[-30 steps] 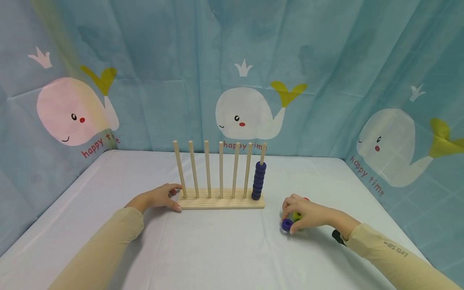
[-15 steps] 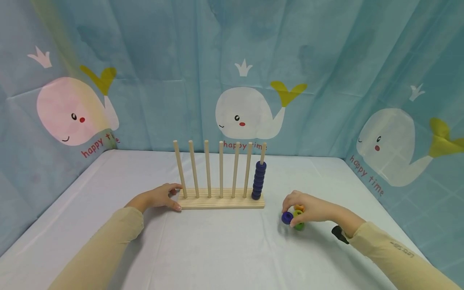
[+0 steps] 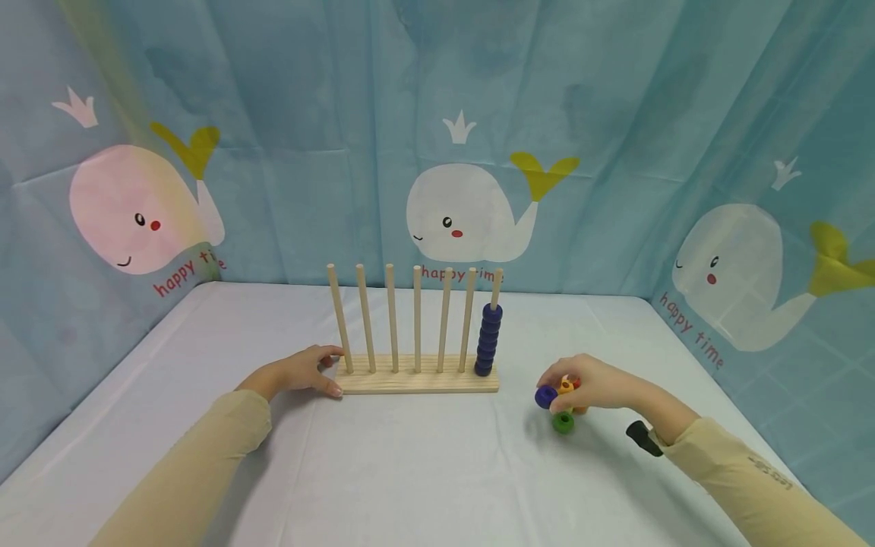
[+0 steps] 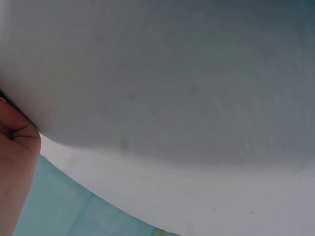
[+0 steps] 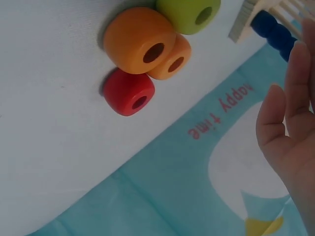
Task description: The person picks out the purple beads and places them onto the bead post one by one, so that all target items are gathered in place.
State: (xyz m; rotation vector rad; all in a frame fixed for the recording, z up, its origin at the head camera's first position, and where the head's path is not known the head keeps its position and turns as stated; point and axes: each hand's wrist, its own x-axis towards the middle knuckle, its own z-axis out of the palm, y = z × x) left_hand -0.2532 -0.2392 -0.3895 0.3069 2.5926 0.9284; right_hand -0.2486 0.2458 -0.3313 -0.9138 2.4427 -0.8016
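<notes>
A wooden peg rack (image 3: pixel 417 384) with several upright pegs stands mid-table in the head view. Blue beads (image 3: pixel 488 342) are stacked on its rightmost peg. My left hand (image 3: pixel 297 372) grips the left end of its base, thumb in front and fingers toward the back. To the right of the rack, my right hand (image 3: pixel 595 382) pinches a loose blue bead (image 3: pixel 545 396) between thumb and fingers, just above the table. Below that hand lie a green bead (image 3: pixel 563 422), orange beads (image 5: pixel 133 39), a red bead (image 5: pixel 127 93) and a yellow-green bead (image 5: pixel 189 14).
A white cloth (image 3: pixel 410 471) covers the table. Behind and beside it hangs a blue curtain (image 3: pixel 307 213) printed with whales. A dark cylindrical object (image 3: pixel 644 438) shows at the right wrist, by the sleeve cuff.
My right hand has lifted the blue bead off the table and shifted slightly away from me, uncovering the green bead. The left hand and the rack have stayed in place.
</notes>
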